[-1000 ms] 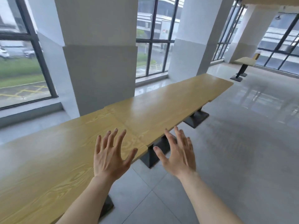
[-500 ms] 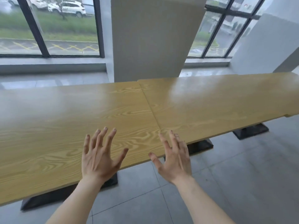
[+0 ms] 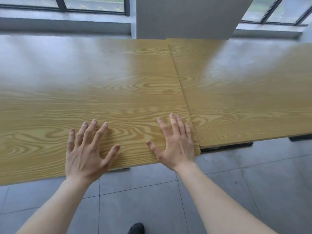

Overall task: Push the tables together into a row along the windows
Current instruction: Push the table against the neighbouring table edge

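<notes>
Two wood-grain tables stand side by side in front of the windows, their short edges touching along a thin seam. The left table (image 3: 101, 92) sticks out a little nearer to me than the right table (image 3: 244, 98). My left hand (image 3: 87, 149) is spread open over the left table's near edge. My right hand (image 3: 175, 142) is spread open by that table's near right corner, just left of the seam. Neither hand holds anything; whether the palms press on the wood is unclear.
A wide grey pillar (image 3: 185, 17) rises right behind the seam, with windows (image 3: 94, 4) and a low sill on both sides. Dark table bases (image 3: 226, 146) show under the right table. Grey floor tiles and my shoe tip (image 3: 135, 228) lie below.
My view has swung left and tilted down to face the tables squarely. Both hands have moved forward from the air in front of the edge to over the left table's top.
</notes>
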`<state>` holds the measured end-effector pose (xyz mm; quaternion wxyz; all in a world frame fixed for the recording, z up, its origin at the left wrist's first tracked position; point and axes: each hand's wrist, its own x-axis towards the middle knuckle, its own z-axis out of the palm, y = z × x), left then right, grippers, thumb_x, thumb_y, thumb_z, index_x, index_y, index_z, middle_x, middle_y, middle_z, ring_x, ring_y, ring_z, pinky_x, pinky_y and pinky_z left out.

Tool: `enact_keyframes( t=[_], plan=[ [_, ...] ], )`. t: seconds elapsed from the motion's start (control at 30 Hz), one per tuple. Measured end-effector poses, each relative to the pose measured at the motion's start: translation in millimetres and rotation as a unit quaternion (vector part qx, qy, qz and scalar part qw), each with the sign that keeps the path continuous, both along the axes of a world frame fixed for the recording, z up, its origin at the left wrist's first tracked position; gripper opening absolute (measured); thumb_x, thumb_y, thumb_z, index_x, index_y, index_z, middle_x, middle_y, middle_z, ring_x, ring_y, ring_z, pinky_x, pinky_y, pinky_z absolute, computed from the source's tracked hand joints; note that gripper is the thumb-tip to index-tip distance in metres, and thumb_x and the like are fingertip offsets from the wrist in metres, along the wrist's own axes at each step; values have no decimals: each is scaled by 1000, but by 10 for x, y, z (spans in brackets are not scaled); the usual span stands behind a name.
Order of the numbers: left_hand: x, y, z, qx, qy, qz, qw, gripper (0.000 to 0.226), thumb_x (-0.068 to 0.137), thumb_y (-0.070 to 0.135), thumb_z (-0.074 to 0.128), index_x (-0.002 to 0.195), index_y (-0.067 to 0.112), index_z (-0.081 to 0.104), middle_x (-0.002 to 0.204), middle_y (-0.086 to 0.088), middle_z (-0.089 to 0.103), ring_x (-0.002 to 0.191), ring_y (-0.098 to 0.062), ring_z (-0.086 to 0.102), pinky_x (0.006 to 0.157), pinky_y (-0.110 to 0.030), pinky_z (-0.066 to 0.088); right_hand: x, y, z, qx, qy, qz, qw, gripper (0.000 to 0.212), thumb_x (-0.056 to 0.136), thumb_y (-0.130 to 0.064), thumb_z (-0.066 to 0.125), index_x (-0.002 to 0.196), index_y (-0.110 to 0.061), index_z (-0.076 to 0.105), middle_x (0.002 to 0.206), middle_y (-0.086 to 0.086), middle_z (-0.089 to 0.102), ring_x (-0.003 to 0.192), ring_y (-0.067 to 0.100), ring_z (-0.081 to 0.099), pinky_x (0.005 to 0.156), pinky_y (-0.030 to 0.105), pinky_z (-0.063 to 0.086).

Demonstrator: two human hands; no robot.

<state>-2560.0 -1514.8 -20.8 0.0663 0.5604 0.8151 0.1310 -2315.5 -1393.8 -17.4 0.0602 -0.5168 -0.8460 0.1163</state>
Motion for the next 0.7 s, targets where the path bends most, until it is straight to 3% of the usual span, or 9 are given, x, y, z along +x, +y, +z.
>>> enact_keyframes(
  t=[0.7],
  plan=[
    [-20,143,-55,17,15,23,999,82,82,80,44,150,36,49,163,1,42,156,-26,27,128,-53,15,-67,158,-120,12,3,-10,1000,85,89,-86,29,162,-44,23,176,7,9,162,25,-5,129,55,-1]
  ],
)
